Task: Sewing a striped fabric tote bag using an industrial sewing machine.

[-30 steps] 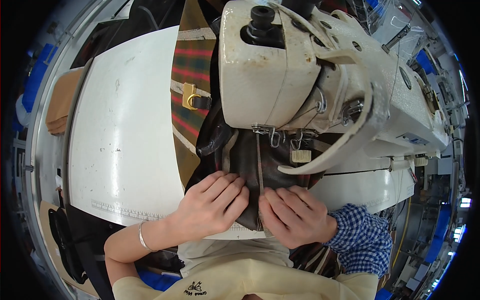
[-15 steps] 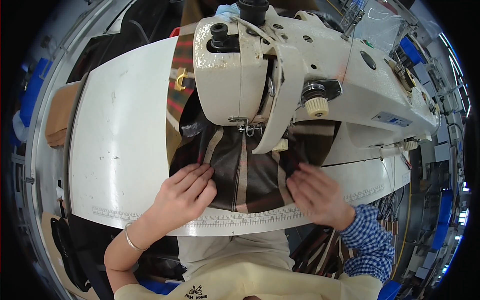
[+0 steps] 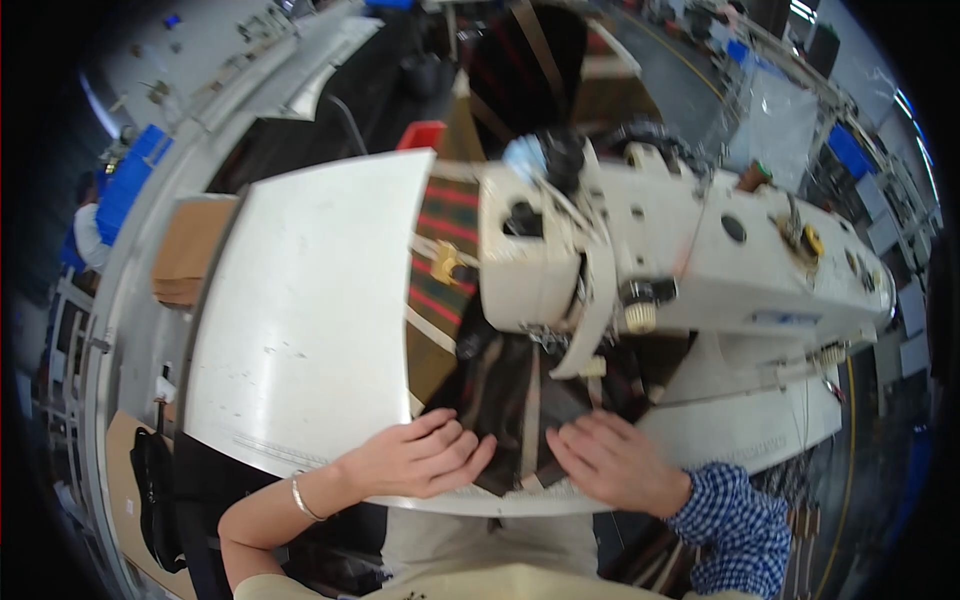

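Lying on the white table [image 3: 300, 320], the dark striped cloth [image 3: 508, 420] is placed in front of the sewing machine [image 3: 640, 235], between the two hands, and its far part goes under the machine's head. One light stripe runs along its middle, toward the person.

The left hand [image 3: 440, 457] is at the left side of this cloth, with the fingers bent and close together. The right hand [image 3: 612, 462] is at the right side, its bent fingers touching the cloth. I cannot tell if either hand pinches the cloth or only presses it, because the thumbs are not clear and the picture is a little blurred.

A silver bracelet [image 3: 303, 497] is around the left wrist, and a blue checked sleeve [image 3: 735, 525] covers the right forearm. To the left of the machine's head lies a plaid cloth [image 3: 445, 210] with red lines, and on it is a yellow metal buckle [image 3: 446, 263]. Beyond the left edge of the table stands a brown stack [image 3: 190, 245]; a red box [image 3: 421, 135] is behind the table.
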The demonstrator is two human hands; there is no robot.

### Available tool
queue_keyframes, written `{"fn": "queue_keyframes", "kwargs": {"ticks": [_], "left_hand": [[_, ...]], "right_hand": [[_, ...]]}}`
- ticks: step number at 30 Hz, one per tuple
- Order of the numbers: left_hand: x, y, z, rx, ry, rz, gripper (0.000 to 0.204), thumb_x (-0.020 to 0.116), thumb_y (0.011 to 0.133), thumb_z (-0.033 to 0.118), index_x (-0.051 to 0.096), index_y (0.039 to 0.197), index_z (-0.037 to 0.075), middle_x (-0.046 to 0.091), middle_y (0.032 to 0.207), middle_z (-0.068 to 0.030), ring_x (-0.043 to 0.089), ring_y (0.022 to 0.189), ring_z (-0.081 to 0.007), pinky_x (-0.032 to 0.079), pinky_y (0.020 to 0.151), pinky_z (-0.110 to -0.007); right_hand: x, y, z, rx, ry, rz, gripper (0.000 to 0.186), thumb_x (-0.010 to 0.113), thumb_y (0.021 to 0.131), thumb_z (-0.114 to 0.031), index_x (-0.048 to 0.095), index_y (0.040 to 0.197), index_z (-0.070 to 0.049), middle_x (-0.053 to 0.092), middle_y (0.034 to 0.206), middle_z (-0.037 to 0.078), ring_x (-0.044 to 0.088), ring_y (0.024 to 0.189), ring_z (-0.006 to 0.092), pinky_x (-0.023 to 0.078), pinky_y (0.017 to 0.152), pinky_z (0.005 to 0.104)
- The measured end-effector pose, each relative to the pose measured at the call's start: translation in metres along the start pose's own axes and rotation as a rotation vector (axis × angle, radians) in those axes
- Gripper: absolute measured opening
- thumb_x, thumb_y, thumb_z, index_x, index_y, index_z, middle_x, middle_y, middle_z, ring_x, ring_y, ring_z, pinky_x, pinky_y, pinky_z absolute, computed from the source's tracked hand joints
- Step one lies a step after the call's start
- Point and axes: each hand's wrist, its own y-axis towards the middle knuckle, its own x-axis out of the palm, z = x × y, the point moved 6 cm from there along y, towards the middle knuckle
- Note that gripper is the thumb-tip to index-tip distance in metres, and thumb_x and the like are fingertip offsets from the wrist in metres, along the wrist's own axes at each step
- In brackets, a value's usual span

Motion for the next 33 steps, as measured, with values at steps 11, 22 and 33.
{"fn": "queue_keyframes", "kwargs": {"ticks": [11, 22, 33], "left_hand": [[-0.007, -0.015, 0.043, 0.060, 0.024, -0.339, 0.030, 0.059, 0.080, 0.013, 0.062, 0.107, -0.001, 0.064, 0.099, -0.0065, 0.064, 0.093, -0.0166, 0.050, 0.080, -0.026], [0.020, 0.008, 0.041, -0.044, 0.101, -0.308, 0.047, 0.056, 0.073, 0.017, 0.063, 0.109, -0.013, 0.067, 0.111, -0.0252, 0.067, 0.103, -0.0314, 0.051, 0.098, -0.038], [0.041, 0.070, -0.039, -0.047, -0.544, -0.259, 0.012, 0.061, 0.070, 0.005, 0.065, 0.078, -0.004, 0.057, 0.081, -0.0092, 0.059, 0.086, -0.0240, 0.054, 0.068, -0.032]], "right_hand": [[0.003, -0.021, -0.032, -0.199, -0.100, -0.024, 0.019, 0.062, 0.073, -0.010, 0.065, 0.085, 0.004, 0.055, 0.085, 0.005, 0.052, 0.082, 0.0166, 0.044, 0.069, 0.0285], [0.020, -0.010, -0.037, -0.048, -0.070, 0.008, 0.046, 0.061, 0.071, -0.010, 0.064, 0.111, 0.012, 0.054, 0.089, 0.008, 0.052, 0.078, 0.0196, 0.045, 0.067, 0.0296], [0.006, 0.007, -0.044, -0.240, -0.086, -0.161, 0.025, 0.061, 0.068, -0.014, 0.066, 0.080, 0.007, 0.061, 0.089, 0.013, 0.055, 0.082, 0.0215, 0.045, 0.071, 0.0290]]}}
